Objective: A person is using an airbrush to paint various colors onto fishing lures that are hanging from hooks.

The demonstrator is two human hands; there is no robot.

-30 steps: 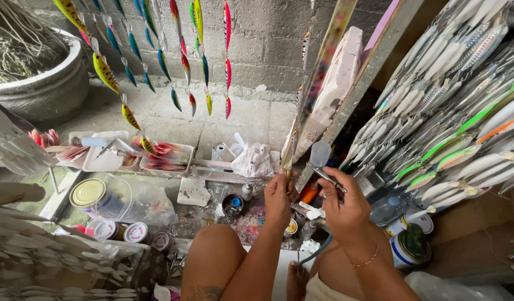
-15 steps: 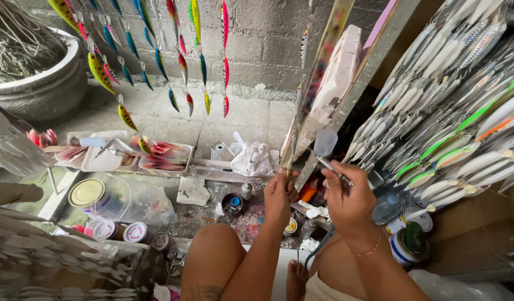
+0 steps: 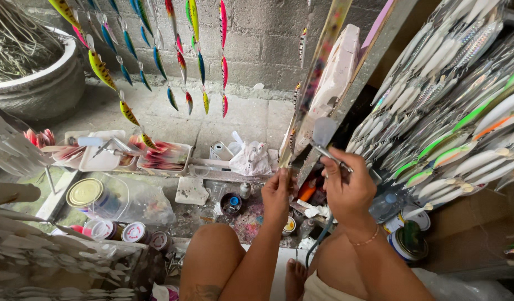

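While gripped by both hands, left (image 3: 277,192) and right (image 3: 346,187): lure (image 3: 286,149) upright, airbrush (image 3: 326,146) angled up-left.

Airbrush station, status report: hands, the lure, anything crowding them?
Right hand grips airbrush. Left hand pinches hanging lure at its lower end. Rack of lures close on the right; paint jars below.

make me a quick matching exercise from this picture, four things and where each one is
1. left hand
2. right hand
3. stone pot
4. coloured lures

a. hanging in front of the block wall
b. top left corner, on the floor
c. gripping an airbrush
d. pinching the bottom end of a long painted strip

Pairs: 1-d, 2-c, 3-b, 4-a
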